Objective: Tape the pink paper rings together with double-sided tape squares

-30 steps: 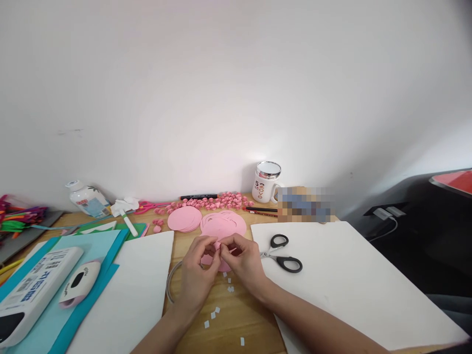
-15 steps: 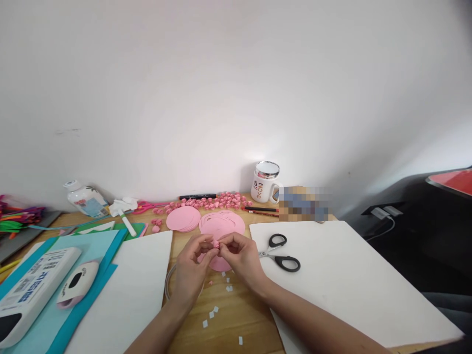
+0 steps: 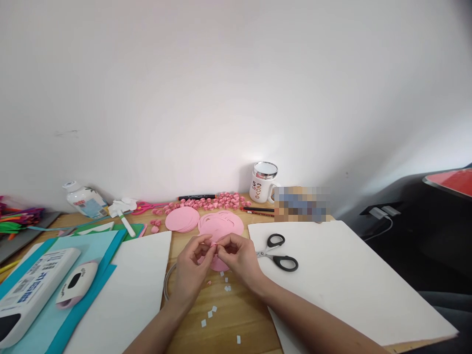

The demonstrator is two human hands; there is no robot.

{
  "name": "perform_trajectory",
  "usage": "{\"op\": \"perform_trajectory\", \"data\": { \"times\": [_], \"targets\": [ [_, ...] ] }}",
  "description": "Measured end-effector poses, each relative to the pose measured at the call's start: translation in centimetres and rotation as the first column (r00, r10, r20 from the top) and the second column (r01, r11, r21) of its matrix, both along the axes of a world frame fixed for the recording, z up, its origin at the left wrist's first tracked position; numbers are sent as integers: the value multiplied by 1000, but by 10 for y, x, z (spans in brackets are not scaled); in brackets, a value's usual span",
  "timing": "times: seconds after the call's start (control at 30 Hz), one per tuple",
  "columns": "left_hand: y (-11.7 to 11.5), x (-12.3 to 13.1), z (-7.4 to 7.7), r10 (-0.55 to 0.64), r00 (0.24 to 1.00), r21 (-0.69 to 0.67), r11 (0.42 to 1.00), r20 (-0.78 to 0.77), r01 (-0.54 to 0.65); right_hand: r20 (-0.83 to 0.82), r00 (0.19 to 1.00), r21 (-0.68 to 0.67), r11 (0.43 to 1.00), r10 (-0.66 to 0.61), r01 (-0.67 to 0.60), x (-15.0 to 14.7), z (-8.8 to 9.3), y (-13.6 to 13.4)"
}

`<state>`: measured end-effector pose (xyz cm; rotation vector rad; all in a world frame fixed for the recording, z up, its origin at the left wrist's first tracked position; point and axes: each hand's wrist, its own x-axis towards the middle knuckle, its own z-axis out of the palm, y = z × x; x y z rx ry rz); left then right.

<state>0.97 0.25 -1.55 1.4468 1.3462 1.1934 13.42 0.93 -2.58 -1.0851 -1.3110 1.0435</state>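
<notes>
My left hand [image 3: 190,268] and my right hand [image 3: 236,258] meet over the wooden table [image 3: 239,314], fingertips pinched together on a small pink paper piece [image 3: 214,243]. A pink paper circle [image 3: 220,265] lies just under the hands. Behind them lie a spiral-cut pink circle [image 3: 221,225] and a stack of pink circles [image 3: 182,219]. A row of small rolled pink paper roses [image 3: 217,200] runs along the back. Small white paper bits [image 3: 211,313] are scattered near my wrists.
Black-handled scissors [image 3: 282,255] rest on a white sheet [image 3: 350,280] at the right. Another white sheet [image 3: 125,295], blue paper [image 3: 90,243], a white box [image 3: 33,287] and a paper punch [image 3: 75,283] lie left. A mug [image 3: 262,183], marker [image 3: 197,197] and bottle [image 3: 84,200] stand at the back.
Both hands stay together, their fingers working the small pink piece. The view has shifted slightly; nothing else on the table has moved.
</notes>
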Motion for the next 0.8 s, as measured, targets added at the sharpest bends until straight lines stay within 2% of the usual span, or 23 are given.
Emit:
{"op": "perform_trajectory", "data": {
  "times": [0.17, 0.3, 0.43, 0.67, 0.8],
  "targets": [
    [1, 0, 2, 3, 998, -60, 998, 57, 1, 25, 1000, 26, 1000, -10, 10, -1, 2, -1],
    [4, -2, 6, -5, 989, -129, 991, 150, 25, -99, 995, -68, 998, 5, -12, 0, 1, 2],
    [6, -5, 8, -24, 978, -174, 983, 208, 61, -169, 985, -95, 995, 19, -36, 2, -2, 5],
    [6, -7, 2, -5, 987, -141, 990, 161, 28, -147, 988, -83, 995, 44, -57, 1, -1, 3],
    [6, -6, 4, -14, 988, -147, 988, 152, 36, -22, 1000, -4, 1000, 11, -11, 1, -1, 2]
  ]
}}
